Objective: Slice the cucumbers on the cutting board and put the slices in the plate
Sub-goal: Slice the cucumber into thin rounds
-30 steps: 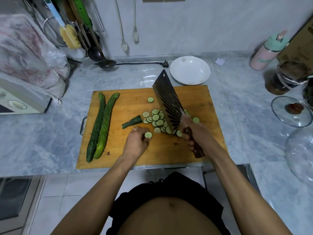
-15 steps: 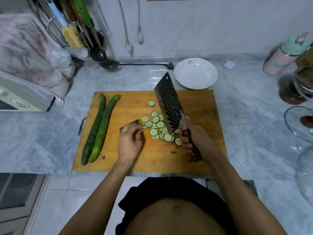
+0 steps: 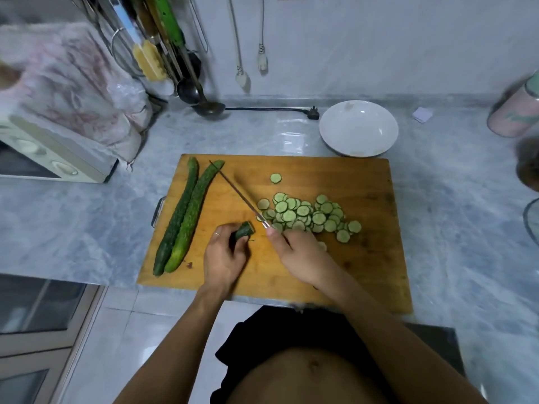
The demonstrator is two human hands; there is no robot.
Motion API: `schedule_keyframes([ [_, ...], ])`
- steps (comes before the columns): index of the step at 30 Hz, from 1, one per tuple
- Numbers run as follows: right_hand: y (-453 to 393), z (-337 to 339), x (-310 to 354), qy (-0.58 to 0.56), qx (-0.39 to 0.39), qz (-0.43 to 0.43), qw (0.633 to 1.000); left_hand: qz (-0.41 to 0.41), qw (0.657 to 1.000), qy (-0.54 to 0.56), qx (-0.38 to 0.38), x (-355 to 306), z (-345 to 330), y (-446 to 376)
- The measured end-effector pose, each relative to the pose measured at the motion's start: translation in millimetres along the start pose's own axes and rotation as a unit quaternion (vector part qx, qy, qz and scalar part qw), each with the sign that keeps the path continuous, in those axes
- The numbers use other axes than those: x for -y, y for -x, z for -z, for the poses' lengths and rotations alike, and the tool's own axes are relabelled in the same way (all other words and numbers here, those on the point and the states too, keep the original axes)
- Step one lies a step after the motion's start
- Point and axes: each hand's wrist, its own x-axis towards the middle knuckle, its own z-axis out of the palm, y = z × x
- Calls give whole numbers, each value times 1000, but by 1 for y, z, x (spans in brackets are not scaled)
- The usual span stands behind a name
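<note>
1. Your left hand (image 3: 224, 255) has its fingers curled round a short cucumber stub (image 3: 244, 230), dark green and bumpy-skinned, its pale cut face turned toward the blade; the stub lies on the board.
2. Your right hand (image 3: 303, 255) is clenched round the handle of the knife (image 3: 237, 191). The handle itself is hidden under the hand. The blade is seen edge-on as a thin dark line that runs up and left over the board, its tip near the top of the two whole cucumbers.
3. The cutting board (image 3: 335, 269) is a rectangular slab of orange-brown wood with visible grain and a small metal handle on its left edge. It rests on a grey marbled stone counter (image 3: 81, 228).
4. Two whole cucumbers (image 3: 183, 217), long, slender and warty, lie side by side and touching on the left part of the board.
5. The slices (image 3: 309, 215) are thin rounds with a pale green centre and a darker scalloped rim. They lie in one overlapping heap just right of the blade, too many and too overlapped to count; one slice (image 3: 275, 178) sits apart, above the heap.
6. One plate (image 3: 358, 128), white, glossy, round and shallow, stands on the counter just beyond the board's far edge, with no slices in it.
</note>
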Motion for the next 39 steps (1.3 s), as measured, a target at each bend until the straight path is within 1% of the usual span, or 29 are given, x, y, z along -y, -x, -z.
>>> schedule_keyframes([
  [4, 13, -17, -11, 60, 21, 10, 998, 32, 999, -11, -15, 0, -6, 3],
  [8, 25, -20, -10, 80, 26, 3, 996, -1, 999, -17, -35, -4, -9, 8],
  [10, 29, -21, -10, 73, 17, 6, 997, -8, 999, -9, -47, -4, -10, 9],
  [14, 39, -23, -9, 51, 5, -4, 999, 6, 998, 16, -66, -4, -12, 9],
  [16, 42, -23, -8, 49, 4, -3, 999, 6, 996, 47, -70, -5, -14, 11],
  [20, 47, -25, -12, 41, 3, -9, 999, 33, 990, 103, -91, -7, -19, 12],
  [28, 46, -23, -12, 39, -2, -8, 999, 45, 984, 140, -105, -11, -22, 11],
  [39, 33, -16, -8, 20, 34, -47, 998, 17, 985, 133, -113, -8, -23, 8],
])
